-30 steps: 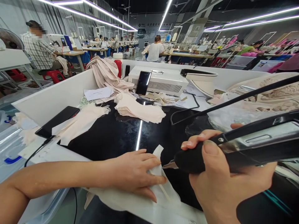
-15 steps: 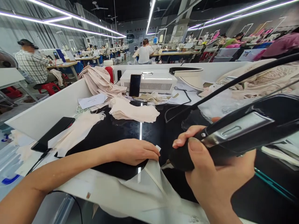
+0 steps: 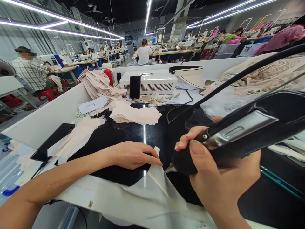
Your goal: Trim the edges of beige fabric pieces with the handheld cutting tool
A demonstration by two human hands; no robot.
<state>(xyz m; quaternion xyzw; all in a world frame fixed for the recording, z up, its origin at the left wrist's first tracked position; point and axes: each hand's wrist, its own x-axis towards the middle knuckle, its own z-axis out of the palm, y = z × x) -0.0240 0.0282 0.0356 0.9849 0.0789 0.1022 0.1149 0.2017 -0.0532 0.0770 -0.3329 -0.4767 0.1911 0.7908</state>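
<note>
My right hand [image 3: 221,178] is wrapped round a thick black corded hand tool [image 3: 238,136] with a silver metal plate on its side. The tool's pointed metal tip [image 3: 170,169] reaches toward the edge of a sheer white fabric piece [image 3: 152,187]. That fabric has a narrow strip along it and lies over the front edge of the black glossy tabletop [image 3: 111,135]. My left hand [image 3: 135,156] presses and grips the fabric's upper end, fingers closed together, just left of the tip. A small white end sticks out beyond its fingers. Whether the tip touches the fabric, I cannot tell.
Stacked pale fabric pieces [image 3: 135,113] lie ahead, before a phone [image 3: 135,86] leaning on a white vented box [image 3: 164,81]. More fabric pieces [image 3: 78,133] and a black phone-like device [image 3: 52,141] are at left. The tool's cable [image 3: 226,79] arcs across the right. Co-workers sit beyond.
The view has shifted slightly. My left fingers have slid a little on the fabric, so more of its white end shows. The tool tip stays close to the fabric's edge.
</note>
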